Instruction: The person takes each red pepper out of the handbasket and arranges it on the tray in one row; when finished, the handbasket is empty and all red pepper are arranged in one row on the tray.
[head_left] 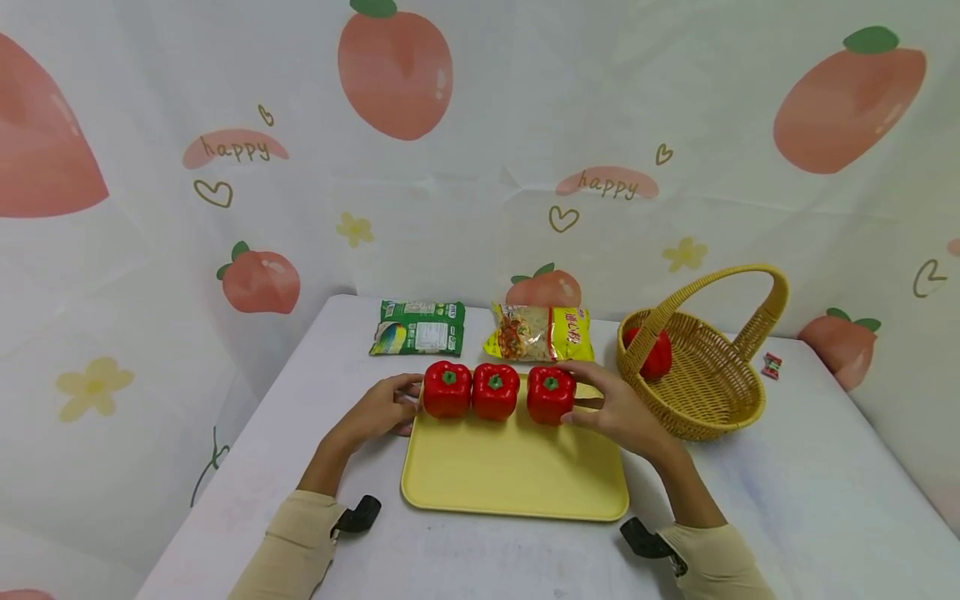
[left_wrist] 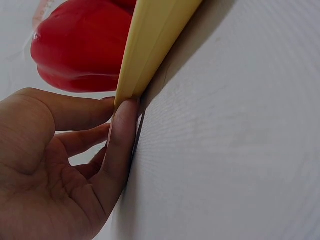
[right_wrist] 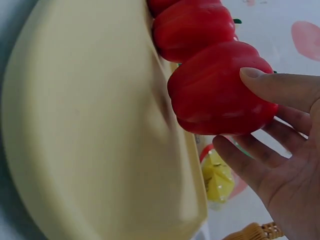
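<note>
Three red bell peppers stand in a row along the far side of a yellow tray [head_left: 517,475]. My left hand [head_left: 378,408] is at the tray's far left corner, beside the leftmost pepper [head_left: 447,390]. Its fingertips pinch the tray rim [left_wrist: 131,75] in the left wrist view. The middle pepper [head_left: 495,392] sits right up against the leftmost one. With thumb and fingers spread around its right side, my right hand [head_left: 618,412] holds the rightmost pepper [right_wrist: 220,92], a small gap from the middle one.
Behind the tray lie a green packet [head_left: 420,327] and a yellow packet of pasta [head_left: 536,333]. To the right stands a wicker basket [head_left: 705,367] with a tall handle and another red pepper [head_left: 656,354] inside. A small red wrapped piece [head_left: 772,366] lies right of the basket.
</note>
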